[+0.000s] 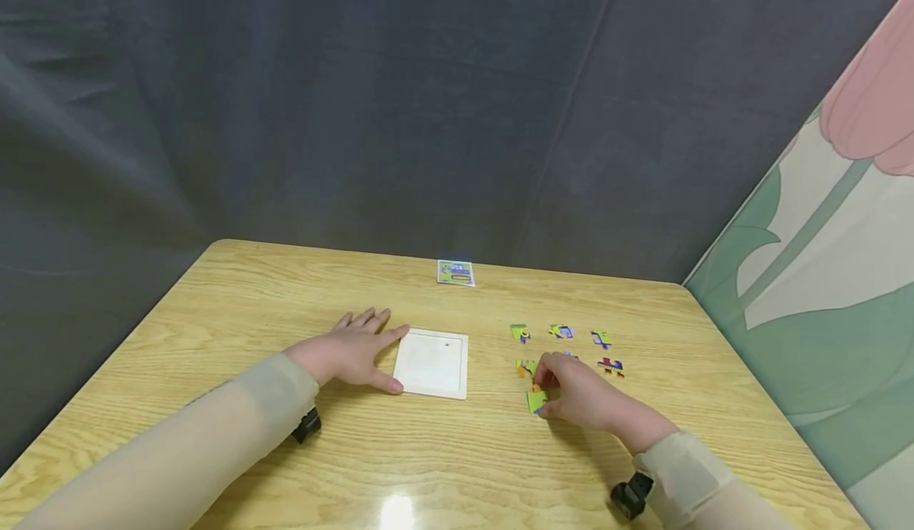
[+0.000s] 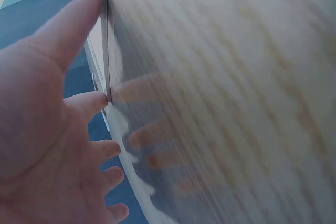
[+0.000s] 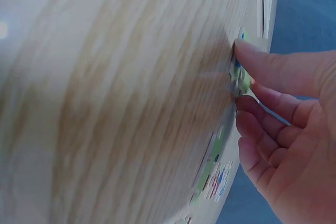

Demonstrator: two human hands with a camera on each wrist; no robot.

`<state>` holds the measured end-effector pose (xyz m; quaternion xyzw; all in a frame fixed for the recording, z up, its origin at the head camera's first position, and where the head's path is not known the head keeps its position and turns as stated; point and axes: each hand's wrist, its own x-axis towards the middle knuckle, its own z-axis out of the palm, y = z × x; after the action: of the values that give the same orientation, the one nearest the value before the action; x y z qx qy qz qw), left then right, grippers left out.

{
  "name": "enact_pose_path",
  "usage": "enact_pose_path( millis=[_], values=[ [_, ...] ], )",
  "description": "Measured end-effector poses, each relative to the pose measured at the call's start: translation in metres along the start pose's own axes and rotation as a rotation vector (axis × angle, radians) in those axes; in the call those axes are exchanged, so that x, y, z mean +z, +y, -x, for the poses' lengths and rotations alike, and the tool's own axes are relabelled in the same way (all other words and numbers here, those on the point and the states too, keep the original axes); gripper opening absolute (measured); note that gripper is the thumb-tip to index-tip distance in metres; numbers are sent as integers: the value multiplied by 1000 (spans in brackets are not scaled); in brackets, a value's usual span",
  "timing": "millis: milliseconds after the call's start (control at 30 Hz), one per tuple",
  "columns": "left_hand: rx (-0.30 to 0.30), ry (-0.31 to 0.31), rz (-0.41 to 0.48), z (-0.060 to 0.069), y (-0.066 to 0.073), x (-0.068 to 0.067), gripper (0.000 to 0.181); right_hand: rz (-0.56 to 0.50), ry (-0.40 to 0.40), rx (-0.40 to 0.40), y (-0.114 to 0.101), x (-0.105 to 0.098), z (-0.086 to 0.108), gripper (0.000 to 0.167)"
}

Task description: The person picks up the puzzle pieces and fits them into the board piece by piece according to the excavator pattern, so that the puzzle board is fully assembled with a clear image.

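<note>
A square white puzzle tray (image 1: 430, 363) with a raised rim lies on the table. Against its left edge my left hand (image 1: 352, 353) rests spread out, thumb and index finger touching the rim; the left wrist view shows the fingers (image 2: 94, 100) extended. To the right of the tray my right hand (image 1: 581, 391) pinches a green puzzle piece (image 1: 534, 401) low at the tabletop. Its thumb (image 3: 262, 66) is at one side of that piece in the right wrist view, and the curled fingers partly cover it. Just beyond lies another green-and-orange piece (image 1: 524, 367).
Several loose puzzle pieces are spread around the right hand, among them a green one (image 1: 519, 332), a blue-and-green one (image 1: 601, 339) and a red-and-purple one (image 1: 612, 366). A small picture card (image 1: 455, 273) lies near the far edge. A dark curtain (image 1: 400, 117) hangs behind the table (image 1: 321, 466).
</note>
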<state>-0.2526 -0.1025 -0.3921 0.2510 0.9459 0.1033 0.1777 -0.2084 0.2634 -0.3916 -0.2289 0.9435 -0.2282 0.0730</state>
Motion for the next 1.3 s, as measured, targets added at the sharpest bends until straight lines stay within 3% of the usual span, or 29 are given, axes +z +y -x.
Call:
enact_pose_path(
  millis=[167,367,533,667,800,967,1133,1300],
  values=[
    [-13,6,-25,2,-2,2,100,-46,-12,-1,-3,4,-5,39],
    [-36,26,-69,2,-4,6,101,-163,-62,-31,-7,10,-15,27],
    [-51,41,-86,1,-1,6,101,-365,-96,-83,-23,12,-33,14],
    [-62,46,-89,0,-3,8,101,-506,-80,-74,-48,16,-56,11],
    [-73,46,-99,-2,-2,8,101,-541,-38,-17,-70,29,-83,11],
    [-102,6,-147,-6,4,6,102,-530,-46,70,-87,49,-106,11],
    [-148,-58,-194,-6,12,2,103,-511,-37,80,-93,63,-117,14],
    [-172,-87,-179,-3,17,-2,102,-506,-31,78,-96,70,-121,16]
  ],
)
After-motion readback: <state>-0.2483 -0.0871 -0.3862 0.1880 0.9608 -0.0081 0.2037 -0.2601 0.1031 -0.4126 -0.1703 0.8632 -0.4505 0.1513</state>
